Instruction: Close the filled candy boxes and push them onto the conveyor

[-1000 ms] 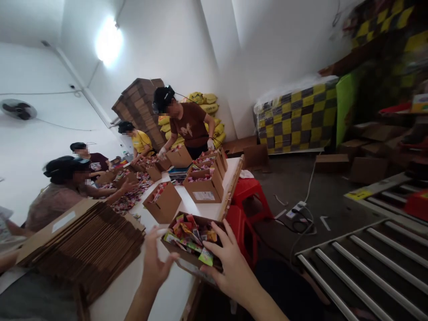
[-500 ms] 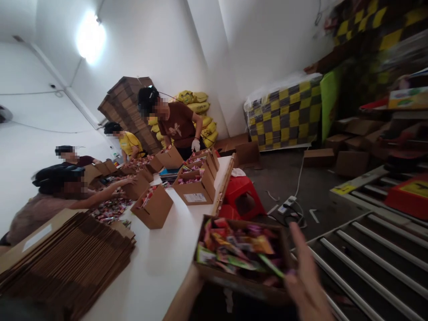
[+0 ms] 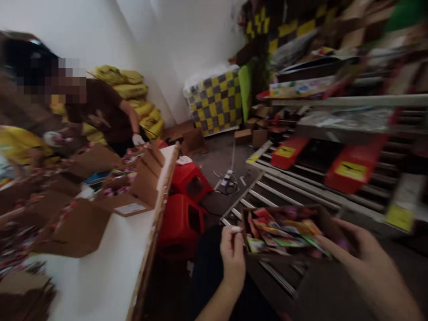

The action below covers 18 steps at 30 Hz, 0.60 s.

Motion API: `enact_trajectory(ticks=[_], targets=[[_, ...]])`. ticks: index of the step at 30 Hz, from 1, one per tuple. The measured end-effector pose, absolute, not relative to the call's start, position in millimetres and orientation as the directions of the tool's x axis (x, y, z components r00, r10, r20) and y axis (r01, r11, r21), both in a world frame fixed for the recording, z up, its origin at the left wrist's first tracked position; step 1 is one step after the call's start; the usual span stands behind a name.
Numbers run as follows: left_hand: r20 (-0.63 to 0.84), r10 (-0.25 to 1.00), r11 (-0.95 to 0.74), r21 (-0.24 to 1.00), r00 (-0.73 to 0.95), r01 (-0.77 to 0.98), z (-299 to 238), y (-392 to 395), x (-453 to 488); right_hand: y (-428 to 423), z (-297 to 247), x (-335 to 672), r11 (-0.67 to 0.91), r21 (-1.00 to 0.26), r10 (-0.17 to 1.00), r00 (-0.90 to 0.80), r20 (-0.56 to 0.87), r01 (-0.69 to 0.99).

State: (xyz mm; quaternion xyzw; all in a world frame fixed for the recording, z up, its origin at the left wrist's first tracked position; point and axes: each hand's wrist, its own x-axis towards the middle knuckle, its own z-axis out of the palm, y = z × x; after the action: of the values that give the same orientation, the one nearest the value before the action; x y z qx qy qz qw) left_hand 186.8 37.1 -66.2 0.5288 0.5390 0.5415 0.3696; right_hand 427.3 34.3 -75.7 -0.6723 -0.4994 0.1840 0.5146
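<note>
A small open cardboard box (image 3: 329,224) is held up in front of me, filled with colourful wrapped sachets (image 3: 284,229). My right hand (image 3: 364,258) grips its right end, with the thumb over the rim on the sachets. At the left end, my left hand (image 3: 233,256) has its fingers curled against the box's side; exactly where the fingertips press is hard to see. Below the box lie the metal rollers of a conveyor (image 3: 274,189).
On the left, a white table (image 3: 103,267) bears filled boxes (image 3: 80,227) and loose sachets. Red stools (image 3: 182,223) stand beside it. A co-worker in a brown shirt (image 3: 100,111) stands behind the table. A power strip (image 3: 229,178) lies on the floor; a rack (image 3: 351,101) rises at right.
My view has swung right, and the box has moved over the roller conveyor, away from the table. My right hand now wraps the box's end; before, its fingers were stretched out.
</note>
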Motion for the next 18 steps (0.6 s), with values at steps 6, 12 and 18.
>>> enact_trajectory(ticks=[6, 12, 18], targets=[[0.439, 0.826, -0.549, 0.77, 0.354, 0.326, -48, 34, 172, 33, -35, 414, 0.073, -0.787, 0.913, 0.276, 0.3, 0.613], [0.261, 0.864, -0.454, 0.772, 0.43, 0.445, -35, 51, 177, 48, -21, 419, 0.103, -0.629, 0.993, -0.038, 0.115, 0.771], [0.133, 0.99, -0.097, 0.882, -0.047, 0.461, -43, 74, 183, 79, -24, 402, -0.136, -0.48, 0.983, 0.179, 0.043, 0.867]])
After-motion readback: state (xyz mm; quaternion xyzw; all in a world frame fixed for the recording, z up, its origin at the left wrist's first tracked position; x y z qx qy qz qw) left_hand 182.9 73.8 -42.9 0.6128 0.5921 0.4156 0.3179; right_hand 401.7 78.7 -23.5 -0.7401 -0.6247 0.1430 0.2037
